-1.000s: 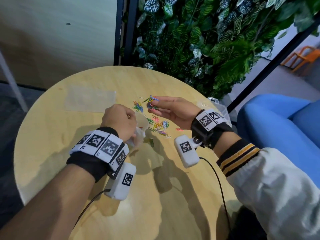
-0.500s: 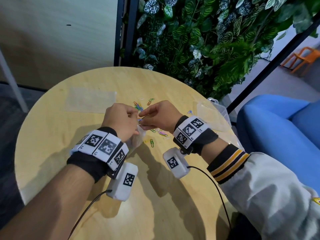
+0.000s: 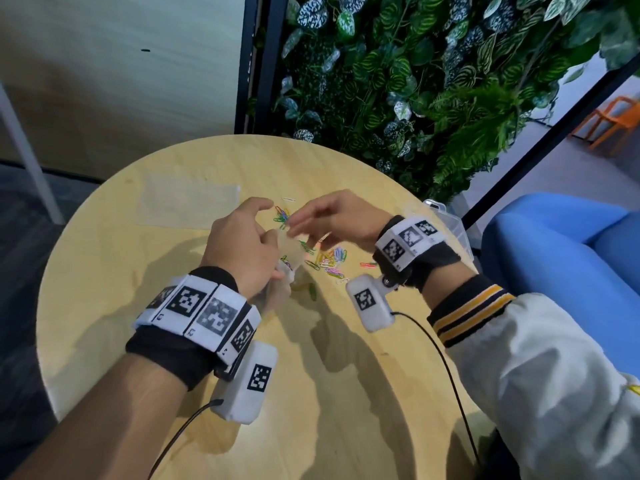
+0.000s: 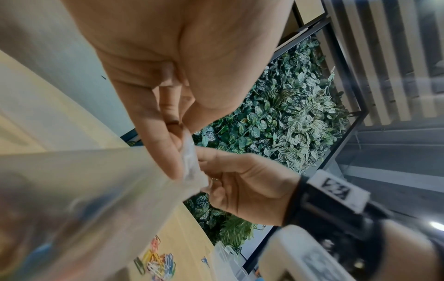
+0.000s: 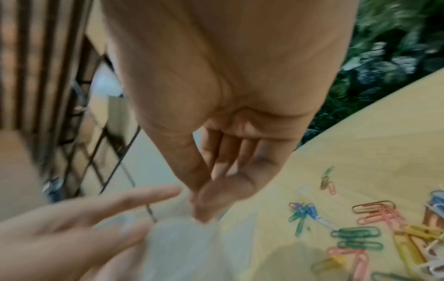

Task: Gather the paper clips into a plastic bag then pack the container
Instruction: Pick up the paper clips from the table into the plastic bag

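My left hand holds a clear plastic bag up over the round wooden table, its thumb and fingers pinching the rim of the bag. My right hand reaches in from the right, and its thumb and fingertips meet on the opposite rim of the bag. Whether a clip sits between them is hidden. Coloured paper clips lie loose under the right wrist. A smaller bunch of paper clips lies just beyond the hands.
A second clear bag lies flat at the table's far left. A clear plastic container stands at the right edge, by a blue seat. A plant wall rises behind the table. A lone white clip lies farther back.
The right hand carried clips from the far bunch to the bag's mouth. Since then both hands have risen a little, and the left index finger has straightened.
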A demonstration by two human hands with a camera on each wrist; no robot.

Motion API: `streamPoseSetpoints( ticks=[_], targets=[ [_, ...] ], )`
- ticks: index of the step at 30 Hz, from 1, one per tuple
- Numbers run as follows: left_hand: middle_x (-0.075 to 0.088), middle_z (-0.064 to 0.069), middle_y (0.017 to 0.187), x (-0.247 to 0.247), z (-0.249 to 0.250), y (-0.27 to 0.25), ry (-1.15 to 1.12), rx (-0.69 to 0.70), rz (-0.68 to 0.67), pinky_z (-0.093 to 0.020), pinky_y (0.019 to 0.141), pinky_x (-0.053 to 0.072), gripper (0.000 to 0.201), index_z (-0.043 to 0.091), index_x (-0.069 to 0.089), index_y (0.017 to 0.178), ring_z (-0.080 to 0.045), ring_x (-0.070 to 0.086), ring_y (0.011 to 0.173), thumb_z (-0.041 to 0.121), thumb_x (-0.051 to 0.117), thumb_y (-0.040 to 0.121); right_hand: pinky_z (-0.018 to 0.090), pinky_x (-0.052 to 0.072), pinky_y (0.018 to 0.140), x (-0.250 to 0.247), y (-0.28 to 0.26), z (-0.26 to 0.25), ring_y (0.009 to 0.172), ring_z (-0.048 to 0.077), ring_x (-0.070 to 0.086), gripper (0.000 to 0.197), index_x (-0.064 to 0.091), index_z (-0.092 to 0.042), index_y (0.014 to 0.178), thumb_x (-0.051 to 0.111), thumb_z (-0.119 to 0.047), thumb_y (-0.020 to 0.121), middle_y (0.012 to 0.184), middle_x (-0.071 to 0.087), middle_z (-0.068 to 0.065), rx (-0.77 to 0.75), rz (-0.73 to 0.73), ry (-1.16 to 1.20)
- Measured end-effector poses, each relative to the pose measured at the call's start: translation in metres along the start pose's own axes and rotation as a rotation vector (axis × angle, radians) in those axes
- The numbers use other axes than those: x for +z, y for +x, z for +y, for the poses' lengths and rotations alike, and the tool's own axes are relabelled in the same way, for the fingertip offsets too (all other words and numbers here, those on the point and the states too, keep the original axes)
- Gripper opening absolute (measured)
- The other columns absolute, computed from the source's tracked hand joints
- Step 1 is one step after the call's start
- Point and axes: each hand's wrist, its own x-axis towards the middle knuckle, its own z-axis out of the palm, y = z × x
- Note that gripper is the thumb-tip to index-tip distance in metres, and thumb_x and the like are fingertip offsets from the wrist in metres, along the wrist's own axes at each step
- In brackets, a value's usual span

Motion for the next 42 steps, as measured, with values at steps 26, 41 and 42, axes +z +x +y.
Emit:
streamPoseSetpoints(
  ticks=[26, 41, 42],
  targets=[
    [0.070, 0.000, 0.075, -0.035, -0.018, 0.005, 0.025, -0.101, -0.028, -0.016, 0.048, 0.054, 0.014, 0.014, 0.075, 0.100, -0.014, 0.071, 0.051, 0.015, 0.061, 0.096, 0.058, 0.022, 0.114, 0.019, 0.021, 0.093, 0.149, 0.031, 0.009, 0.076, 0.003, -0.025, 0.155, 0.030, -0.063, 0.095, 0.163, -0.007, -0.002, 0.155, -0.228, -1.321],
    [0.071, 0.002, 0.082, -0.009, 0.008, -0.013, 0.050, -0.054, -0.103, -0.037, 0.057, 0.061, 0.023, 0.022, 0.070, 0.081, -0.021, 0.073, 0.055, 0.011, 0.057, 0.096, 0.023, 0.052, 0.074, -0.003, -0.024, 0.096, 0.084, 0.017, 0.066, 0.019, 0.076, -0.016, 0.103, 0.065, -0.024, 0.090, 0.093, 0.073, 0.000, 0.161, 0.314, -0.790],
    [0.071, 0.002, 0.082, -0.009, 0.008, -0.012, 0.049, -0.052, -0.104, -0.036, 0.058, 0.062, 0.020, 0.021, 0.071, 0.085, -0.021, 0.073, 0.056, 0.011, 0.057, 0.096, 0.021, 0.052, 0.070, -0.009, -0.024, 0.093, 0.078, 0.013, 0.066, 0.018, 0.077, -0.016, 0.099, 0.069, -0.027, 0.088, 0.086, 0.073, -0.001, 0.208, 0.359, -0.635]
  ],
)
